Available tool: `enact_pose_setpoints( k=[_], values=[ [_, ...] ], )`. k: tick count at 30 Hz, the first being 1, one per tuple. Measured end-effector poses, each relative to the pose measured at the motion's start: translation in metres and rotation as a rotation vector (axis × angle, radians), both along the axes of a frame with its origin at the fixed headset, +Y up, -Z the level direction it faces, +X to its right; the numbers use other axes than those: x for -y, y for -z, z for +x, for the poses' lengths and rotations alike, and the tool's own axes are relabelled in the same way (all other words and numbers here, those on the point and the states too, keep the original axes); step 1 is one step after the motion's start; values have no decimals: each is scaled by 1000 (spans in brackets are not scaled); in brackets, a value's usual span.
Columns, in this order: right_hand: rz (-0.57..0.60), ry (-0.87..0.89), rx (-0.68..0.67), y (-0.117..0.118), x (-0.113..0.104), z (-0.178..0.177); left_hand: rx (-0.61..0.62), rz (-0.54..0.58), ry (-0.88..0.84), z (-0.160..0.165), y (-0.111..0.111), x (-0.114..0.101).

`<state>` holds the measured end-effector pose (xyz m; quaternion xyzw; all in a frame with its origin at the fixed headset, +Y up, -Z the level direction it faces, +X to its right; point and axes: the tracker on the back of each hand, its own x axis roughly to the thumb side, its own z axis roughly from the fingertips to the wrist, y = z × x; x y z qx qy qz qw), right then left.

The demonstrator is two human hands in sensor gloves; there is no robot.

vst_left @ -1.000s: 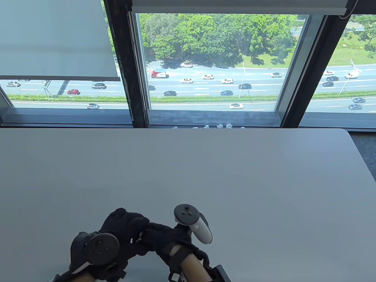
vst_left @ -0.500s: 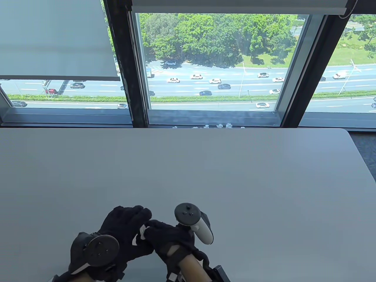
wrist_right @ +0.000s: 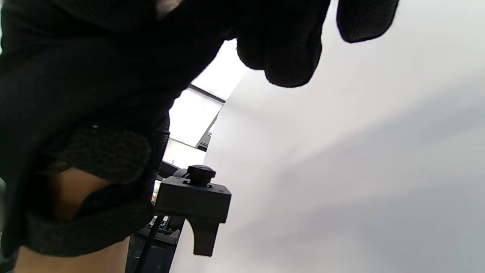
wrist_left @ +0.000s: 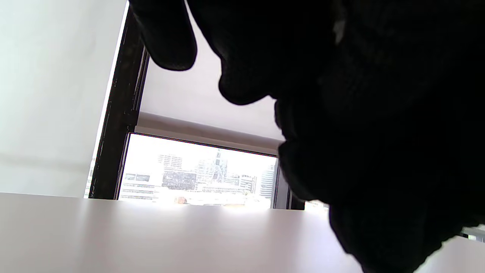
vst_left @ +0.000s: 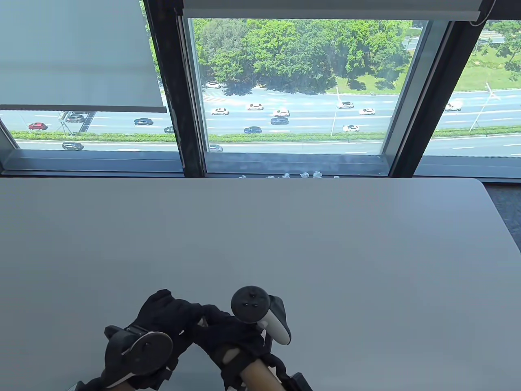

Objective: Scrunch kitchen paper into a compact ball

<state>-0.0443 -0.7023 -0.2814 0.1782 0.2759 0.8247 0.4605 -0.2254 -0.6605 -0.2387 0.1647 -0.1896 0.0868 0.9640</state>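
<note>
Grip, table view: both hands pressed together, left hand [vst_left: 169, 315] and right hand [vst_left: 228, 332] cupped around the kitchen paper [vst_left: 201, 322]; only a pale sliver of it shows in the seam between the gloves.
Paper position, table view: inside the joined palms, near the worktop's [vst_left: 325, 244] front edge and well apart from the window [vst_left: 293, 89]. Whether the hands rest on the worktop or hover just above it cannot be told.
Trackers, table view: one on the back of each hand, fingers free of them.
Other items, table view: small white crumpled bits [vst_left: 303, 175] sit along the worktop's far edge, just under the window.
Left wrist view: gloved fingers [wrist_left: 166, 38] hang in dark from the top against the bright window; a small pale fleck [wrist_left: 338, 26] at upper right is probably paper, too small to be sure. Worktop edge low in frame.
Right wrist view: gloved fingers [wrist_right: 288, 57] curled inward at top, wrist skin at lower left, a black mount [wrist_right: 193, 201] below. Paper itself not clearly seen; a pale patch at the top edge may be it.
Step in hand (judgement): mid-squeeze, paper already mostly compacted since so little shows.
Next move (judgement): more inward pressure from both palms, probably with a turn of the wad, so loose corners tuck in and the ball comes out round.
</note>
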Motion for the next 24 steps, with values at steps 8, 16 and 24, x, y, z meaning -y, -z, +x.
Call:
enact_pose_setpoints(
  k=[8,16,24],
  values=[
    [-187,264,-129,10,12,4,38,-11,-101,1,-2,0],
    [-76,152,-62,8,-1,14,-26,6,-138,-13,2,-10],
    [-60,48,-95,5,8,-2,100,-125,-134,-3,5,1]
  ],
)
